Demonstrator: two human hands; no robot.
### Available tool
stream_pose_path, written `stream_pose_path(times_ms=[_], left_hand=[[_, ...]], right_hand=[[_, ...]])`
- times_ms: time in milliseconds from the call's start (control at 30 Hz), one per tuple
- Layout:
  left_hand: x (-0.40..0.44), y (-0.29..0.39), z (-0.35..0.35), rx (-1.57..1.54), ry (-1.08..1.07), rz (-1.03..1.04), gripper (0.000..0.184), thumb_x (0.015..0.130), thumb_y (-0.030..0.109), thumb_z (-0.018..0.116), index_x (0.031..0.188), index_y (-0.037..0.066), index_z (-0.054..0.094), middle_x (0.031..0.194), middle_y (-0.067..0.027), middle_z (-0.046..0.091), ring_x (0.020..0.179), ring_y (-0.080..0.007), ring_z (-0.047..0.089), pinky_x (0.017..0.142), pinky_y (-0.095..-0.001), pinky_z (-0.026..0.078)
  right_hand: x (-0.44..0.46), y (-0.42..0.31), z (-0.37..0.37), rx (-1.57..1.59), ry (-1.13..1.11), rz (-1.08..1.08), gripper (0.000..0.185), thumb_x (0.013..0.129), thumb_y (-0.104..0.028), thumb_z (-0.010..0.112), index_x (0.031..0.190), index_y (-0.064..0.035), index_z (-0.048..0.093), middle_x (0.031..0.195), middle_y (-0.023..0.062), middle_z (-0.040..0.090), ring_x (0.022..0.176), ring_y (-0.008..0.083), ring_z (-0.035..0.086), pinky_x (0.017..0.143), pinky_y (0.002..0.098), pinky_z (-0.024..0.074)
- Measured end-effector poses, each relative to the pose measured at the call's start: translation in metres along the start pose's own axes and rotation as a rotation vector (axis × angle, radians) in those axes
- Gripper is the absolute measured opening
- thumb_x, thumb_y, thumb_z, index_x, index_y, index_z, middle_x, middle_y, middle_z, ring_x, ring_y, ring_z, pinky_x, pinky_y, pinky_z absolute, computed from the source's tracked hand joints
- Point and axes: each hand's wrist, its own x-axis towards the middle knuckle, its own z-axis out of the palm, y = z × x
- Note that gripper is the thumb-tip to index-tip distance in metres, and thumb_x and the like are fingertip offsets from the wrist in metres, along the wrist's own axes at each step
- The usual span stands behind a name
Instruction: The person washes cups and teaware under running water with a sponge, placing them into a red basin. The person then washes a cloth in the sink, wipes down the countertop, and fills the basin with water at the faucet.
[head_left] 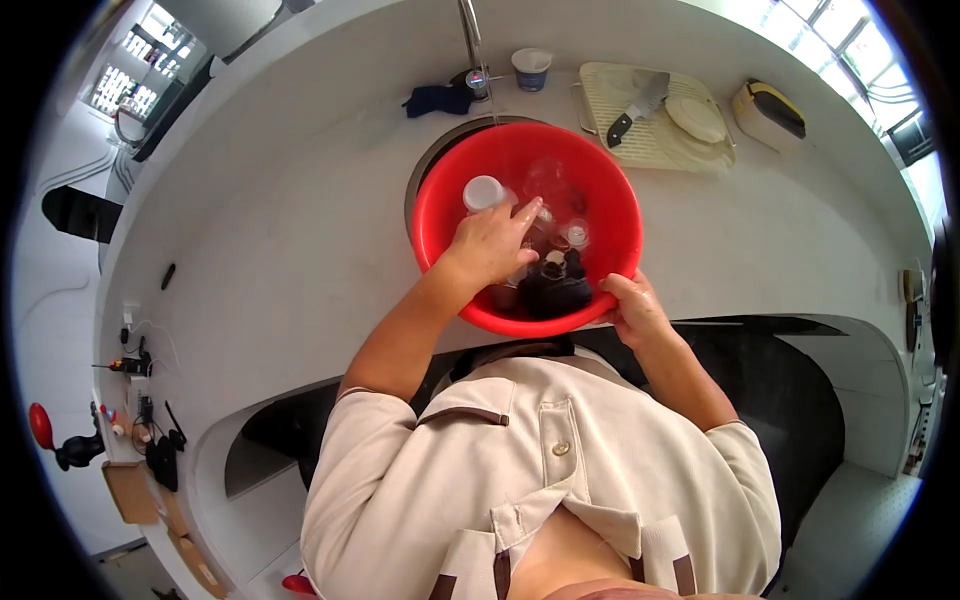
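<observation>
A large red basin rests over the round sink opening, tilted towards me. Inside it lie a white round-lidded container, small clear pieces and a black object at the near side, whose kind I cannot make out. My left hand reaches into the basin with its fingers spread, just below the white container. Nothing shows in its grasp. On the right, my right hand grips the basin's near rim between thumb and fingers.
A faucet stands behind the basin, with a dark blue cloth and a white-and-blue cup beside it. Farther right, a knife and a pale lid lie on a draining tray. A yellow-and-black box stands beyond.
</observation>
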Motion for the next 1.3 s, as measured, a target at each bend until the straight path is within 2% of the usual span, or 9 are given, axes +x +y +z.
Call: stream_pose_path(times_ms=[200,400,467,533,600,667,767,900,1300], left_hand=[[-0.01,0.009,-0.006,-0.01,-0.029,-0.057,0.074,0.073,0.03,0.072,0.137,0.014,0.039,0.118,-0.016,0.053,0.106,-0.033,0.056,0.085,-0.0411,0.05],[-0.042,0.0,-0.018,-0.114,0.136,-0.039,0.075,0.072,0.024,0.074,0.137,0.013,0.038,0.124,-0.0136,0.052,0.108,-0.0317,0.055,0.09,-0.0405,0.046],[-0.059,-0.017,-0.02,-0.164,0.528,-0.053,0.075,0.071,0.016,0.074,0.137,0.01,0.038,0.132,-0.0149,0.046,0.114,-0.0299,0.051,0.094,-0.0394,0.043],[-0.071,-0.039,-0.002,-0.297,0.726,-0.368,0.074,0.074,0.018,0.073,0.137,0.007,0.037,0.133,-0.0196,0.043,0.12,-0.0345,0.043,0.1,-0.0401,0.038],[-0.078,-0.055,0.014,-0.832,0.745,-0.685,0.074,0.079,0.015,0.069,0.14,0.005,0.029,0.141,-0.0188,0.032,0.125,-0.0301,0.039,0.103,-0.0402,0.036],[-0.085,-0.068,0.032,-1.621,0.719,-0.72,0.068,0.08,0.012,0.067,0.138,0.003,0.032,0.136,-0.0169,0.04,0.121,-0.0289,0.044,0.101,-0.0396,0.039],[-0.086,-0.058,0.048,-1.992,0.552,-0.625,0.058,0.08,0.005,0.06,0.134,0.001,0.037,0.128,-0.016,0.048,0.115,-0.0286,0.05,0.099,-0.0394,0.041],[-0.081,-0.045,0.051,-1.899,0.601,-0.565,0.05,0.078,-0.003,0.048,0.127,0.001,0.043,0.121,-0.0166,0.054,0.109,-0.0303,0.054,0.097,-0.0424,0.044],[-0.085,-0.041,0.05,-1.83,0.608,-0.639,0.048,0.079,0.0,0.049,0.127,0.002,0.044,0.119,-0.0156,0.054,0.107,-0.0285,0.055,0.096,-0.0397,0.044]], right_hand=[[-0.005,-0.002,0.001,-0.013,-0.04,0.018,0.037,0.078,-0.004,0.048,0.115,0.0002,0.044,0.09,0.0136,0.062,0.066,0.0239,0.066,0.051,0.0347,0.0585],[-0.004,0.0,-0.001,-0.018,-0.033,0.028,0.035,0.08,-0.007,0.049,0.114,0.0,0.046,0.092,0.0114,0.061,0.066,0.0214,0.065,0.051,0.0325,0.0593],[-0.007,-0.004,0.001,-0.041,-0.03,0.034,0.036,0.081,-0.007,0.049,0.115,-0.0009,0.045,0.093,0.0109,0.061,0.065,0.0211,0.065,0.053,0.0323,0.0595],[-0.005,-0.003,-0.001,-0.046,-0.036,0.037,0.036,0.081,-0.007,0.049,0.116,-0.0013,0.045,0.092,0.0107,0.061,0.064,0.0208,0.065,0.051,0.0313,0.0588],[-0.006,-0.002,-0.003,-0.044,-0.04,0.037,0.036,0.081,-0.008,0.05,0.116,-0.0017,0.045,0.092,0.0105,0.061,0.063,0.0205,0.065,0.05,0.0302,0.0582],[-0.009,-0.003,-0.003,-0.099,-0.051,0.035,0.036,0.081,-0.009,0.051,0.117,-0.0023,0.046,0.091,0.0106,0.062,0.063,0.0195,0.065,0.047,0.0274,0.0554],[-0.008,0.0,-0.007,-0.14,-0.053,0.017,0.038,0.081,-0.012,0.053,0.117,-0.0028,0.046,0.09,0.0106,0.062,0.064,0.0189,0.065,0.046,0.0262,0.0533],[-0.004,0.002,-0.01,-0.187,-0.036,-0.016,0.04,0.08,-0.015,0.053,0.117,-0.0025,0.045,0.09,0.0106,0.062,0.065,0.0194,0.064,0.048,0.0273,0.0532],[-0.006,-0.005,-0.009,-0.411,-0.023,-0.097,0.048,0.077,-0.021,0.051,0.121,-0.0028,0.045,0.097,0.011,0.061,0.075,0.0193,0.064,0.055,0.029,0.0534]])
